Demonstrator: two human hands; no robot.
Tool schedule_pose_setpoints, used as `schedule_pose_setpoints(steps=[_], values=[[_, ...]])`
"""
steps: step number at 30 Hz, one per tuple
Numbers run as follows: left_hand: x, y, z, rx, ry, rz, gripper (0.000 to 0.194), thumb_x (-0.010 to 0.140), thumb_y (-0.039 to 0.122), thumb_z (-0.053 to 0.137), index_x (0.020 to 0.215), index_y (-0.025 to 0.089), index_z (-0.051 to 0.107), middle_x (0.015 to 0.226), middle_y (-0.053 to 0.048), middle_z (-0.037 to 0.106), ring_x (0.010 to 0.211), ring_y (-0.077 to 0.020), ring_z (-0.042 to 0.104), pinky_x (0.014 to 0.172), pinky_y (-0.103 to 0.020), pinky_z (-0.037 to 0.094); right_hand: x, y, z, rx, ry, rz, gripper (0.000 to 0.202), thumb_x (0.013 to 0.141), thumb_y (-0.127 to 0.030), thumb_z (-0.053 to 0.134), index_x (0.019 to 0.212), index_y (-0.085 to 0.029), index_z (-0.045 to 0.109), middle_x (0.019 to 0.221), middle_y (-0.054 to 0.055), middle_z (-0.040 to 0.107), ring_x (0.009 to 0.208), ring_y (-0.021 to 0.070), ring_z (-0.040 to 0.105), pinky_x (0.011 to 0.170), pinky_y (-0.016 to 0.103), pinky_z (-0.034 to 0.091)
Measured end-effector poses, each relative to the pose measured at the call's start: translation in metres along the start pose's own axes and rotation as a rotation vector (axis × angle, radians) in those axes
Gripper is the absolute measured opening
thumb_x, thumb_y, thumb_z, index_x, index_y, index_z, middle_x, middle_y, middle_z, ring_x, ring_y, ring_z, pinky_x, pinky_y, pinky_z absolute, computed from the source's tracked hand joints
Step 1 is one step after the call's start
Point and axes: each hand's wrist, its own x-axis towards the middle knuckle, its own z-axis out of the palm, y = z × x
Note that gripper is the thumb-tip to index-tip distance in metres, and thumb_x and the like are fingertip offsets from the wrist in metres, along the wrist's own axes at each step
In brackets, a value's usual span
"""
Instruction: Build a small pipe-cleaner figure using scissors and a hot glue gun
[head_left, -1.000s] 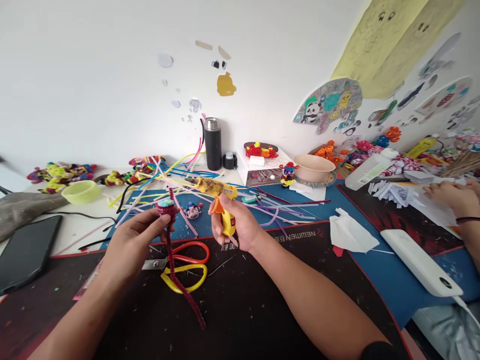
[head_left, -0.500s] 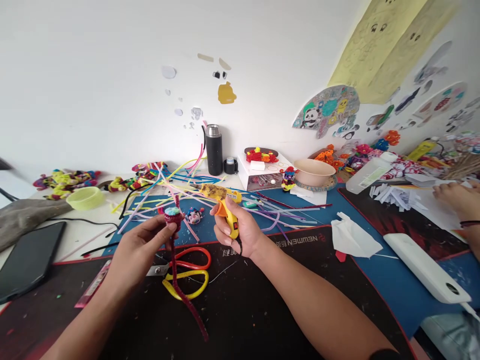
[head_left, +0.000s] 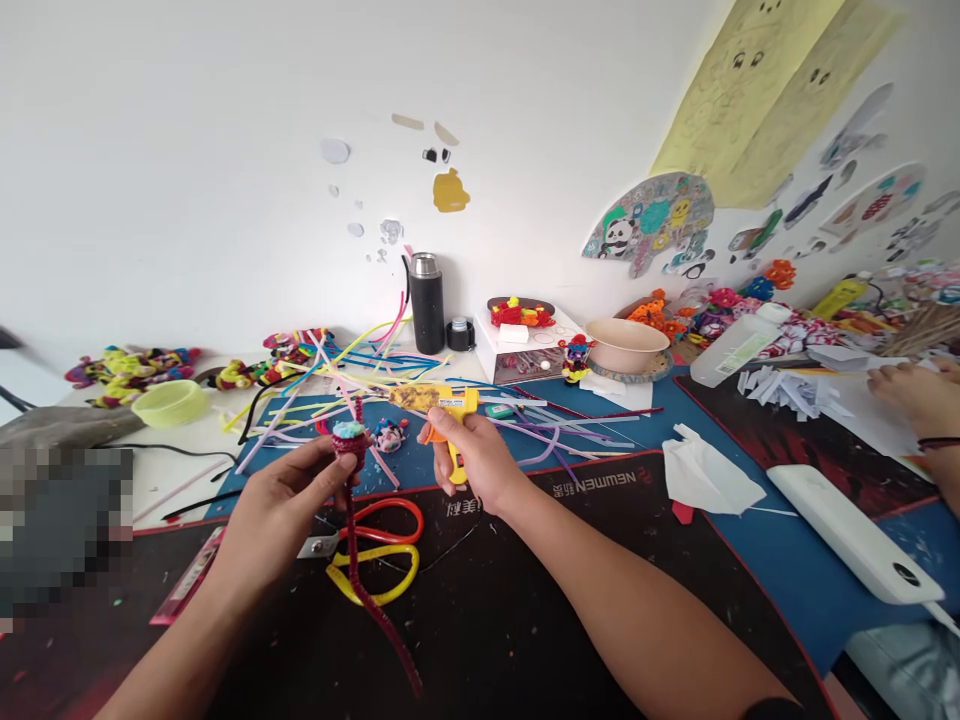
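Note:
Between the thumb and fingers of my left hand (head_left: 289,500) is a dark red pipe cleaner piece (head_left: 349,440), coiled at the top around a pale blue tuft, with a long stem hanging down. My right hand (head_left: 476,455) is wrapped round the handle of a yellow hot glue gun (head_left: 450,405) with an orange trigger. Its stained nozzle points left, above and to the right of the coil, apart from it. Below my left hand, scissors (head_left: 416,575) with red and yellow handles lie on the black mat (head_left: 525,620).
Loose coloured pipe cleaners (head_left: 360,355) spread behind my hands. A black flask (head_left: 427,305), a white box (head_left: 499,355) and a beige bowl (head_left: 628,345) stand by the wall. To the right are a white device (head_left: 847,535), crumpled tissue (head_left: 705,475) and another person's hand (head_left: 911,390).
The glue gun has turned from tilted to nearly level, with its nozzle shifted slightly left and down. My left hand with the pipe cleaner piece has barely moved.

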Motion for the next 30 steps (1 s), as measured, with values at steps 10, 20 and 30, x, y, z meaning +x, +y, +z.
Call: schedule_pose_setpoints(steps=[10,20,30], values=[[-0.001,-0.001,0.000,0.033,-0.021,0.020,0.046,0.075,0.064,0.086,0.097,0.024,0.084,0.074,-0.001,0.075,0.069,-0.0212,0.062,0.064,-0.029,0.051,-0.006,0.002,0.002,-0.347,0.104,-0.041,0.059,0.092,-0.079,0.064,0.078,-0.021,0.061,0.045,-0.006,0.053,0.035,0.0108,0.048,0.041,0.024,0.035],[-0.006,0.007,0.004,0.021,-0.019,0.006,0.044,0.070,0.060,0.089,0.094,0.023,0.084,0.069,0.000,0.073,0.066,-0.0204,0.061,0.063,-0.029,0.053,-0.008,0.007,0.001,-0.507,0.121,-0.022,0.060,0.096,-0.078,0.060,0.074,-0.022,0.058,0.049,-0.004,0.053,0.039,0.0115,0.050,0.041,0.024,0.036],[-0.005,0.010,0.005,0.066,-0.007,0.043,0.040,0.073,0.060,0.087,0.089,0.023,0.082,0.064,0.000,0.071,0.064,-0.0208,0.061,0.061,-0.029,0.052,-0.010,0.004,0.002,-0.614,0.138,-0.049,0.060,0.097,-0.077,0.058,0.076,-0.021,0.058,0.052,-0.003,0.055,0.047,0.0122,0.052,0.052,0.026,0.036]])
